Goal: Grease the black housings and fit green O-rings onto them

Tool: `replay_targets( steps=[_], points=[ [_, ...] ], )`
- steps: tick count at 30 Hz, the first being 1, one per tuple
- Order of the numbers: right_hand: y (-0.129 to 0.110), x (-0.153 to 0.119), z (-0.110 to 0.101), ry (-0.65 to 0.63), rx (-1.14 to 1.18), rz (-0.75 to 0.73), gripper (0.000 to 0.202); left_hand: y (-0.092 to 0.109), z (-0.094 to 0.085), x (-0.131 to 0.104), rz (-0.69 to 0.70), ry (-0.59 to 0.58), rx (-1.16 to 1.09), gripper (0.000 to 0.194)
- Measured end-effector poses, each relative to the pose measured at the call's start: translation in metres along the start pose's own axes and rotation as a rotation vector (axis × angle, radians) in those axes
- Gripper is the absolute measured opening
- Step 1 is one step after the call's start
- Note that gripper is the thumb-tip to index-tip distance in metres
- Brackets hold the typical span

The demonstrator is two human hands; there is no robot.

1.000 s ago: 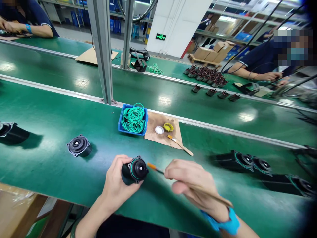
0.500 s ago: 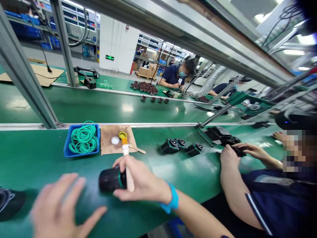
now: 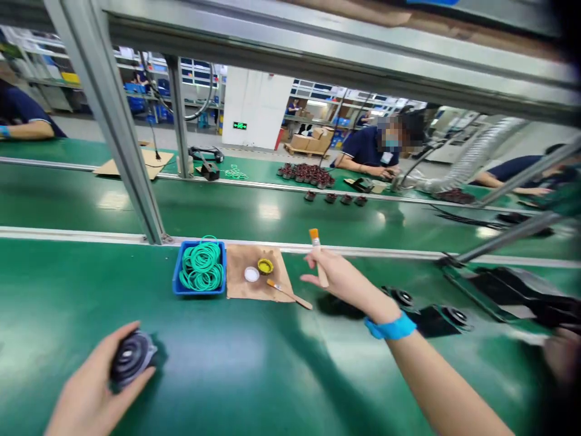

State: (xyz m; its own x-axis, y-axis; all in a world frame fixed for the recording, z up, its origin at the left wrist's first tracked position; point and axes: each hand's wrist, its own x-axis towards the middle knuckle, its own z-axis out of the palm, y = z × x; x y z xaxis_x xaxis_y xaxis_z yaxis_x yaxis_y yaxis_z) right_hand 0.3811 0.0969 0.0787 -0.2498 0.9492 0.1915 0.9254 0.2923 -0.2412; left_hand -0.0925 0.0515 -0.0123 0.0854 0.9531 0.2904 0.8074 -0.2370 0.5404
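My left hand (image 3: pixel 102 381) is at the lower left, thumb and fingers wrapped round a dark cylindrical motor (image 3: pixel 131 357) with a ringed round end facing up. My right hand (image 3: pixel 347 278) grips a brush (image 3: pixel 321 269) by its pale handle, orange bristles pointing up. Below the right hand and wrist lie black cylindrical motors (image 3: pixel 436 321) with round ends, partly covered by the arm. Left of that hand, a stained brown card (image 3: pixel 236 290) carries a yellow-rimmed pot (image 3: pixel 265 266), a white lid (image 3: pixel 251 275) and a second brush (image 3: pixel 290 293).
A blue tray (image 3: pixel 200 293) of green rings (image 3: pixel 202 266) stands beside the card. A metal post (image 3: pixel 113 127) and rail cross the view. Black parts (image 3: pixel 512 290) and a co-worker's blurred hand are at the right. Co-workers sit at the far bench among small dark parts (image 3: pixel 306 174).
My right hand has let go of the black motor with the green ring and moved right, keeping the brush. My left hand, empty before, has closed on another motor. The view has turned left.
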Motion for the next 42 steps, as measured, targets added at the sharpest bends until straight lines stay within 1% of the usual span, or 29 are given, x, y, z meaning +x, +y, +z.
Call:
replay_targets(
  steps=[1,3,4,6,7,9,12,14,18,20,23,26,28,29,30,32,34,35,38,40,42],
  points=[
    [-0.016,0.016,0.01,0.036,0.038,-0.031,0.026,0.011,0.009,-0.003,0.071,-0.015,-0.034,0.054],
    [-0.053,0.051,0.032,0.091,0.111,-0.09,0.022,0.035,0.024,-0.009,0.173,-0.091,-0.09,0.054],
    [-0.071,0.068,0.044,0.115,0.141,-0.115,0.021,0.047,0.029,-0.011,0.2,-0.143,-0.104,0.057],
    [-0.102,0.099,0.066,0.149,0.188,-0.17,0.021,0.066,0.037,-0.016,0.208,-0.183,-0.138,0.066],
    [-0.114,0.111,0.075,0.162,0.203,-0.194,0.022,0.072,0.038,-0.018,0.193,-0.184,-0.156,0.071],
    [-0.13,0.128,0.088,0.175,0.222,-0.227,0.023,0.077,0.039,-0.024,0.141,-0.152,-0.195,0.077],
    [-0.137,0.137,0.098,0.185,0.24,-0.236,0.022,0.076,0.036,-0.031,0.069,-0.091,-0.236,0.072],
    [-0.135,0.135,0.098,0.195,0.251,-0.23,0.02,0.074,0.034,-0.033,0.063,-0.074,-0.254,0.066],
    [-0.132,0.128,0.093,0.209,0.254,-0.231,0.019,0.075,0.031,-0.028,0.131,-0.062,-0.261,0.059],
    [-0.134,0.128,0.092,0.217,0.254,-0.231,0.019,0.077,0.03,-0.026,0.151,-0.045,-0.267,0.058],
    [-0.139,0.129,0.088,0.241,0.281,-0.217,0.019,0.08,0.03,-0.025,0.134,-0.032,-0.287,0.061],
    [-0.146,0.123,0.076,0.283,0.349,-0.179,0.018,0.081,0.032,-0.027,0.081,-0.016,-0.321,0.064],
    [-0.153,0.108,0.063,0.28,0.44,-0.163,0.019,0.082,0.033,-0.028,0.045,0.017,-0.348,0.067],
    [-0.157,0.097,0.056,0.238,0.497,-0.169,0.02,0.082,0.034,-0.029,0.032,0.037,-0.359,0.068],
    [-0.161,0.085,0.051,0.151,0.569,-0.186,0.022,0.082,0.035,-0.03,0.022,0.053,-0.371,0.068],
    [-0.169,0.06,0.045,-0.075,0.627,-0.218,0.023,0.082,0.037,-0.031,0.017,0.061,-0.398,0.067],
    [-0.177,0.04,0.048,-0.224,0.595,-0.222,0.021,0.081,0.037,-0.031,0.018,0.039,-0.428,0.063],
    [-0.179,0.033,0.052,-0.258,0.579,-0.221,0.02,0.081,0.037,-0.031,0.022,0.022,-0.439,0.062],
    [-0.182,0.023,0.063,-0.26,0.639,-0.226,0.018,0.079,0.035,-0.031,0.07,0.006,-0.432,0.058],
    [-0.179,0.019,0.065,-0.219,0.712,-0.242,0.018,0.076,0.034,-0.031,0.151,0.006,-0.386,0.054],
    [-0.175,0.014,0.064,-0.175,0.706,-0.309,0.019,0.074,0.033,-0.031,0.249,0.004,-0.324,0.05]
  ],
)
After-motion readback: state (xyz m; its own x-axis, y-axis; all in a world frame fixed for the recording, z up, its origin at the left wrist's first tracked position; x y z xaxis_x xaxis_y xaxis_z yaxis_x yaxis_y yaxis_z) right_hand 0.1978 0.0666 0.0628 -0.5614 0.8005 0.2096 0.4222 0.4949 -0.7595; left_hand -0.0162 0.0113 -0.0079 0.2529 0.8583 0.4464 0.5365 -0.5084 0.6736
